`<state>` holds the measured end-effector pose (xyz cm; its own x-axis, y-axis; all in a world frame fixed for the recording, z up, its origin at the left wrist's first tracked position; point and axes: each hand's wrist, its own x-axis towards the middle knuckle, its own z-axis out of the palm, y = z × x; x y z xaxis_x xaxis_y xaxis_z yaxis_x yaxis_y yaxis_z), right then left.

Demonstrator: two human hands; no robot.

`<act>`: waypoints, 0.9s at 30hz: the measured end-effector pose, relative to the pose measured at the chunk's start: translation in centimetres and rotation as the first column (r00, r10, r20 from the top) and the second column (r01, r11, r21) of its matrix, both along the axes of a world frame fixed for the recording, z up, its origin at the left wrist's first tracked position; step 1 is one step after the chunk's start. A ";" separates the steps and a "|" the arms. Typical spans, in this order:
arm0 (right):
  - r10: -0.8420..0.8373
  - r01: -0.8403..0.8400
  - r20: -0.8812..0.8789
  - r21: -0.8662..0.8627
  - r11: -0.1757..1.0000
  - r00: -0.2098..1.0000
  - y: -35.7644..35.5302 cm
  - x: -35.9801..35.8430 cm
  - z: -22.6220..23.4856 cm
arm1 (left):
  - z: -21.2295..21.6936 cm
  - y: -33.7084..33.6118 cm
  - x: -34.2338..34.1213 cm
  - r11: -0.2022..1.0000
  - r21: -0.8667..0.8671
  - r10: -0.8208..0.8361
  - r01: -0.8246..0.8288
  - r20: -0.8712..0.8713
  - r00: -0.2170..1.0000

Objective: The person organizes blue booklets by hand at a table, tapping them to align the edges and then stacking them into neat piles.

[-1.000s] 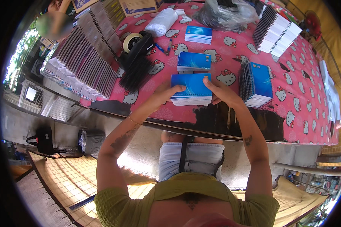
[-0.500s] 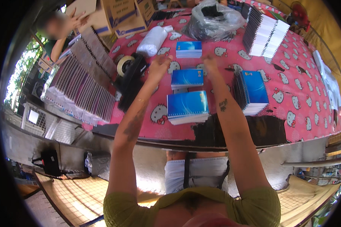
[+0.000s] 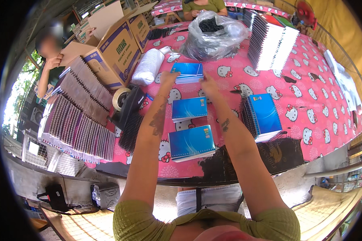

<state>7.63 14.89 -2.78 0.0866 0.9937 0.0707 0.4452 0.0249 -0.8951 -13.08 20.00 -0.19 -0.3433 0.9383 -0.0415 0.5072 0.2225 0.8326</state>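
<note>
The farthest of three small piles of blue-covered spiral notebooks (image 3: 187, 69) lies between my hands. Its top notebooks sit slightly askew. My left hand (image 3: 169, 78) grips the pile's left side, thumb near the cover, while my right hand (image 3: 208, 84) closes on its right side. Nearer to me are a middle pile of blue notebooks (image 3: 189, 107) and a larger front pile (image 3: 192, 140). Right of my right forearm stands another blue notebook stack (image 3: 264, 116), with black spiral bindings along its left side.
Spiral-bound stacks (image 3: 76, 108) fill the left side, beside a black tape dispenser (image 3: 129, 105). A white roll (image 3: 149, 66), cardboard box (image 3: 112, 52) and clear plastic bag (image 3: 213, 38) lie beyond. White notebook stacks (image 3: 271, 44) stand far right. A co-worker's hand (image 3: 55, 61) touches a box flap.
My hands have come in from either side onto the far pile, whose top notebooks have shifted. The scene sits lower in view. The cardboard box at left now stands more upright beside the co-worker.
</note>
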 end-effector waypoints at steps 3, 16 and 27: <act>-0.013 0.007 0.166 0.038 0.999 0.986 -0.5 0.1 0.1 | -0.2 0.3 -0.1 1.000 0.010 0.001 -0.005 0.327 0.945; 0.026 -0.032 -0.124 -0.048 0.998 0.992 0.9 -0.4 0.2 | 6.5 -1.7 -1.8 0.727 0.685 -0.147 -0.044 0.217 0.965; -0.079 -0.020 -0.624 -0.150 0.988 0.778 3.7 0.9 -1.7 | 6.0 -11.0 6.1 0.501 -0.032 -0.763 0.865 -0.488 0.423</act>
<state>8.52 18.64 -4.53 0.0919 0.9846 -0.1488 -0.2166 -0.1261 -0.9681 -7.00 9.01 5.80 0.6552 0.7486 0.1012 0.6312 -0.6161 0.4711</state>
